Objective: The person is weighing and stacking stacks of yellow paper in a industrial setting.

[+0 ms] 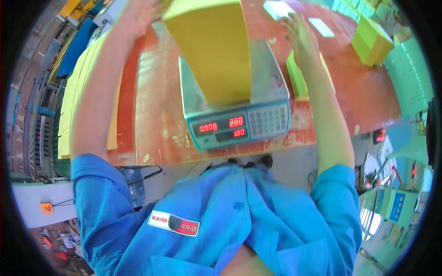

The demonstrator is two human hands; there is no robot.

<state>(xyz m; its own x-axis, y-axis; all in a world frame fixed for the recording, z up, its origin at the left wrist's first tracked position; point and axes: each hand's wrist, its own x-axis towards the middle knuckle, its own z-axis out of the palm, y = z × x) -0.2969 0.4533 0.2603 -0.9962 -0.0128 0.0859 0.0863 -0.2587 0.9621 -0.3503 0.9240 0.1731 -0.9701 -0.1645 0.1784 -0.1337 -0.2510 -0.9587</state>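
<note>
A tall stack of yellow paper sheets stands on the steel pan of a digital weighing scale, whose red display faces me. My left hand is raised at the far left of the stack, fingers spread, holding nothing. My right hand hovers to the right of the stack with its fingers apart, above a yellow-green pile lying beside the scale. Neither hand touches the stack.
The scale sits on a worn red table. A long pile of yellow sheets lies along the left edge. A yellow-green block and white sheets lie far right. A green plastic crate stands at the right.
</note>
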